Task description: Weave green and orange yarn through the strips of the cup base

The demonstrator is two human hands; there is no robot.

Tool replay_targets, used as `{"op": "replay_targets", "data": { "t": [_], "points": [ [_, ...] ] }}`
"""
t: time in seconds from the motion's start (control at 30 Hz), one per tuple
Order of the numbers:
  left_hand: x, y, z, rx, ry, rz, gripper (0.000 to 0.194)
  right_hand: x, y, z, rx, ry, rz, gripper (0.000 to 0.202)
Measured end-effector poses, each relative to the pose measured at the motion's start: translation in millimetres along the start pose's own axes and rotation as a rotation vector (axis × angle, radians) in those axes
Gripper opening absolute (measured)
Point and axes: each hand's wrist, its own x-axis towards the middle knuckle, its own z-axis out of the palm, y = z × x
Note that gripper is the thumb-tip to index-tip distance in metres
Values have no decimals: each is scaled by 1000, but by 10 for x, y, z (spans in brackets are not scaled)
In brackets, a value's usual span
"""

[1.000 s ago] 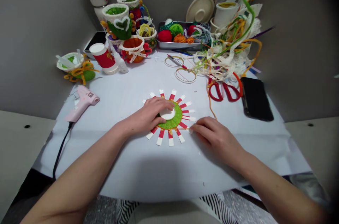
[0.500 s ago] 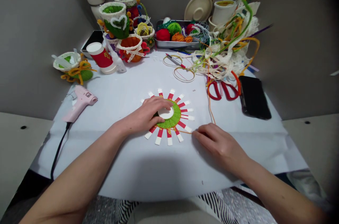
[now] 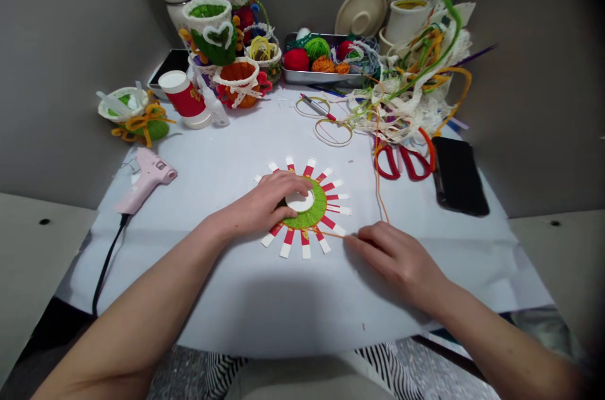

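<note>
A paper cup point(image 3: 331, 223) cut into red and white strips lies spread flat like a sun in front of me. Green yarn point(image 3: 317, 213) is woven in a ring around its round white bottom point(image 3: 302, 202). My left hand point(image 3: 270, 200) presses on the ring's left side, thumb and fingers closed over it and hiding several strips. Orange yarn point(image 3: 379, 189) comes down from the right of the table to my right hand point(image 3: 399, 255). Between closed fingertips that hand pinches the yarn, and a short straight length runs on to the cup's lower strips.
At left lie a pink glue gun point(image 3: 147, 179) and an upright red paper cup point(image 3: 185, 101). Yarn-covered cups point(image 3: 208, 31) stand behind. A metal tray point(image 3: 326, 77) holds yarn balls. Red-handled scissors point(image 3: 416, 165), a phone point(image 3: 459, 176) and tangled lace point(image 3: 411, 101) are at right.
The whole view has shifted slightly, so things appear a little farther right. Both hands keep nearly the same hold on the cup and the orange yarn.
</note>
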Motion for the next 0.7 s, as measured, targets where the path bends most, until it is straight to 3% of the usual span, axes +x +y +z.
{"op": "replay_targets", "data": {
  "t": [0.3,0.5,0.7],
  "points": [
    [3,-10,-7,-13,6,11,31,-8,9,24,-51,-37,51,21],
    [9,-13,-14,-47,9,23,32,350,250,134,-97,-14,144,23],
    [25,9,-13,-82,11,25,29,639,414,315,32,9,217,21]
  ]
}}
